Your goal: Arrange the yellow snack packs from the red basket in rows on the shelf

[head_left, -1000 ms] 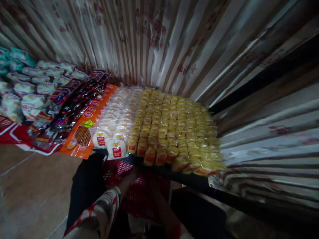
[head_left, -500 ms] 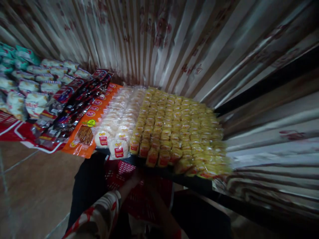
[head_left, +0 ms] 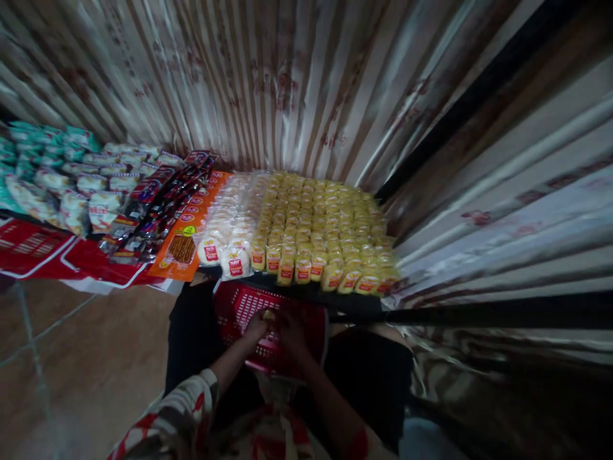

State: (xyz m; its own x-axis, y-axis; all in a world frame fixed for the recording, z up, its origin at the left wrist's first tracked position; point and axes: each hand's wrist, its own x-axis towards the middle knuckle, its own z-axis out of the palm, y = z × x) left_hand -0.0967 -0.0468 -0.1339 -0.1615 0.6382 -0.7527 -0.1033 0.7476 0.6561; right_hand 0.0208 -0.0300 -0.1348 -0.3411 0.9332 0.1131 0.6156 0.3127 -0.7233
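My left hand point(head_left: 256, 326) is closed around a small yellowish wrapped snack point(head_left: 268, 315), low over a red plastic basket point(head_left: 316, 345) between my knees. My right hand point(head_left: 290, 331) comes close to the same snack from the other side. Deep shadow and blur hide its fingers, so its grip is unclear. Just beyond the basket, rows of small yellow wrapped snacks point(head_left: 311, 223) stand packed together on a dark shelf. To their left are two rows of round white wrapped snacks point(head_left: 234, 255).
An orange snack bag point(head_left: 184, 246), dark packets point(head_left: 153, 198), white packets point(head_left: 103, 207) and green packets point(head_left: 52, 144) lie further left. Striped curtain point(head_left: 268, 83) hangs behind. A black bar point(head_left: 460, 310) runs at the right; red cloth-like sheeting point(head_left: 33, 246) covers the left front edge.
The view has shifted, so the basket and hands appear higher and clearer. My hands have come up within the basket, and the yellowish snack now shows at the left fingers.
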